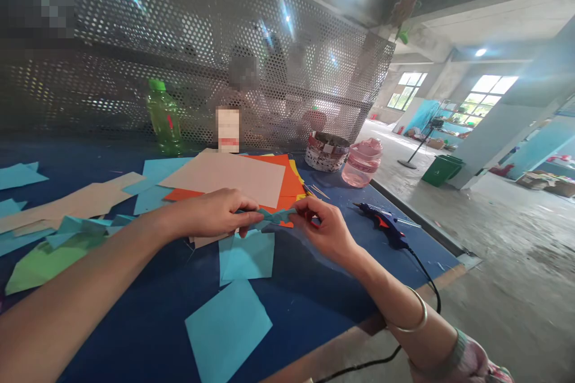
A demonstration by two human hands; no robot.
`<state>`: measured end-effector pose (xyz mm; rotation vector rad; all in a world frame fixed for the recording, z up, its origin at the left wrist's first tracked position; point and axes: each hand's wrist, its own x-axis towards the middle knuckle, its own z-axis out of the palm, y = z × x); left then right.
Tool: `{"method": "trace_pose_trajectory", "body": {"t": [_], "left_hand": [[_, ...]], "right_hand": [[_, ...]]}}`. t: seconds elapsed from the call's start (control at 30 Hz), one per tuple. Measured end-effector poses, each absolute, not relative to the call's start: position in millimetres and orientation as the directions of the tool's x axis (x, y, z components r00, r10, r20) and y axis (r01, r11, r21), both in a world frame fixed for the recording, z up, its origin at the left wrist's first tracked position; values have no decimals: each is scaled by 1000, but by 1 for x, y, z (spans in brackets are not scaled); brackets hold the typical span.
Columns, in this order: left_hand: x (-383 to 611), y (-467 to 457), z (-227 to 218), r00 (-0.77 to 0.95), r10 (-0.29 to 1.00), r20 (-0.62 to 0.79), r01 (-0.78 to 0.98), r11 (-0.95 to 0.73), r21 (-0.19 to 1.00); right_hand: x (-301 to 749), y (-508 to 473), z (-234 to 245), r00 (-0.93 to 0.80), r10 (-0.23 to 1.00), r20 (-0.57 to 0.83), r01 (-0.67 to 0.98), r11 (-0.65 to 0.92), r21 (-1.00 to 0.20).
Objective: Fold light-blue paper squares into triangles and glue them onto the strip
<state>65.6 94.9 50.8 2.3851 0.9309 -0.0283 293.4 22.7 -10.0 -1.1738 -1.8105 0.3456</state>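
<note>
Above a blue table (148, 317), both my hands hold one folded strip of teal paper (273, 216). My left hand (215, 213) is closed round its left end, fingers curled over it. The right end is pinched between thumb and fingers of my right hand (326, 228), which wears a metal bangle at the wrist. Two loose teal paper squares lie below the hands, one (247, 256) just under them and one (228, 330) nearer the front edge.
A stack of beige, orange and yellow sheets (233, 178) lies behind the hands. A blue glue gun (384, 224) with a black cord lies at the right. A green bottle (164, 116), a round woven basket (326, 151) and a pink jar (362, 162) stand by the perforated metal screen. Green and teal scraps (45, 257) lie left.
</note>
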Motion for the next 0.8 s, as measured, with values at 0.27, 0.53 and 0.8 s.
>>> {"method": "trace_pose_trajectory", "body": {"t": [0.27,0.53,0.8], "left_hand": [[67,94,50,757,604,-249,626,-562,540],[66,95,48,772,584,-250,604,-553,574],[66,95,50,787,570,-237,582,-558,592]], "right_hand": [[293,23,-15,-127,837,532,545,507,-668],[290,22,-13,-140,848,512,572,491,-657],[291,24,-15,-160,833,529,574,515,-637]]}}
